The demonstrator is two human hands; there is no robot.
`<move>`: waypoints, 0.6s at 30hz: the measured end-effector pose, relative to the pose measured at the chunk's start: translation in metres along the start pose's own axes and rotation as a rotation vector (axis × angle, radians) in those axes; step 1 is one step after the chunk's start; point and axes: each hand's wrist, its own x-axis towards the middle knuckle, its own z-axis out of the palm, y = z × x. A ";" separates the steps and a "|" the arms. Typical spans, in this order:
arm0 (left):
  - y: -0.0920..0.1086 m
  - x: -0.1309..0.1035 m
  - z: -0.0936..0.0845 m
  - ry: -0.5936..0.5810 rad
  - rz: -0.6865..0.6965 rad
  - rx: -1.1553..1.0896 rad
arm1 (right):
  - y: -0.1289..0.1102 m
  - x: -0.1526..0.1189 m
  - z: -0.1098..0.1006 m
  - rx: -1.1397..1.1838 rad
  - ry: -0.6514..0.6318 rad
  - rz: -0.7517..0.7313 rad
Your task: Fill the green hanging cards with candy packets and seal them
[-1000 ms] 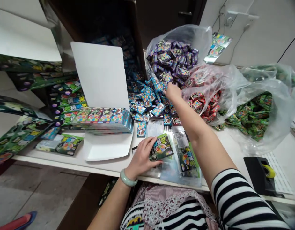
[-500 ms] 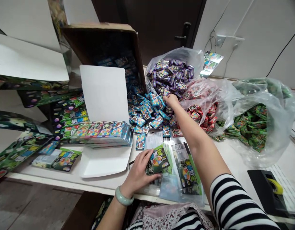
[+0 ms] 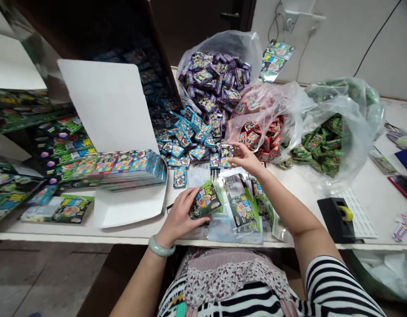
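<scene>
My left hand (image 3: 179, 215), with a pale green bangle at the wrist, grips a black-and-green printed packet (image 3: 206, 200) between thumb and fingers above the table's front part. My right hand (image 3: 247, 159) pinches a small purple packet (image 3: 225, 154) by its right side, just in front of the piles. Left of it lie loose blue packets (image 3: 198, 152), a few set in a row toward me. Behind are purple packets (image 3: 219, 72) in a clear plastic bag (image 3: 254, 48). Between my arms, another black-and-green printed packet (image 3: 241, 204) lies on clear plastic sleeves (image 3: 219, 229).
A white display box (image 3: 112, 105) with stacked colourful packets (image 3: 124, 163) stands left, before a dark open carton (image 3: 163, 48). Bags of red packets (image 3: 272, 132) and green packets (image 3: 325, 143) sit right. A black tape dispenser (image 3: 333, 220) is near the front edge.
My right hand has come back toward me from the purple pile and now holds a purple packet. My left hand keeps its grip on the printed packet. The camera view has tilted down and shifted right.
</scene>
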 end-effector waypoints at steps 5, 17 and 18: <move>-0.001 -0.003 0.002 0.030 0.010 0.028 | 0.027 -0.064 -0.020 -0.530 0.164 -0.333; 0.013 0.008 0.014 -0.067 0.039 -0.011 | 0.049 -0.132 -0.031 -1.004 0.140 -0.135; 0.014 0.010 0.016 -0.069 0.044 -0.014 | 0.048 -0.130 -0.025 -1.031 0.146 -0.068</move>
